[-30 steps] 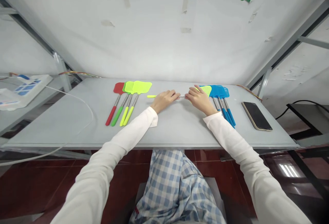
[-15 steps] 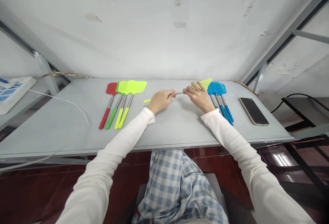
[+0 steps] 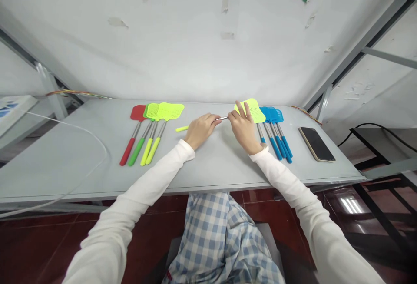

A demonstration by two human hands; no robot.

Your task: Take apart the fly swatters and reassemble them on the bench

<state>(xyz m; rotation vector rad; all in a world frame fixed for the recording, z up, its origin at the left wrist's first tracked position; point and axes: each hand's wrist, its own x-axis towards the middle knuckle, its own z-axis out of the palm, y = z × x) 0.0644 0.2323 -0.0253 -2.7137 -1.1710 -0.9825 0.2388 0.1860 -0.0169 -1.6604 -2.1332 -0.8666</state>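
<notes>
A yellow fly swatter (image 3: 253,109) lies crosswise between my hands, its perforated head to the right and its yellow handle end sticking out to the left. My left hand (image 3: 201,129) is closed around it near the handle. With thumb and fingertips my right hand (image 3: 241,128) pinches the thin metal rod close to the head, other fingers raised over the head. Left of my hands, red, green and yellow fly swatters (image 3: 153,138) lie side by side, handles toward me. Several blue fly swatters (image 3: 276,138) lie to the right, partly covered by the yellow head and my right hand.
A phone (image 3: 316,144) lies at the right end of the grey table (image 3: 208,166). A white cable (image 3: 97,138) crosses the left end. Behind the table rises a white wall (image 3: 182,49), and metal frame posts (image 3: 322,101) stand at both sides.
The yellow swatter's head has turned to show more of its flat face. My right hand has shifted slightly left along it, uncovering more of the blue swatters. The view has shifted a little.
</notes>
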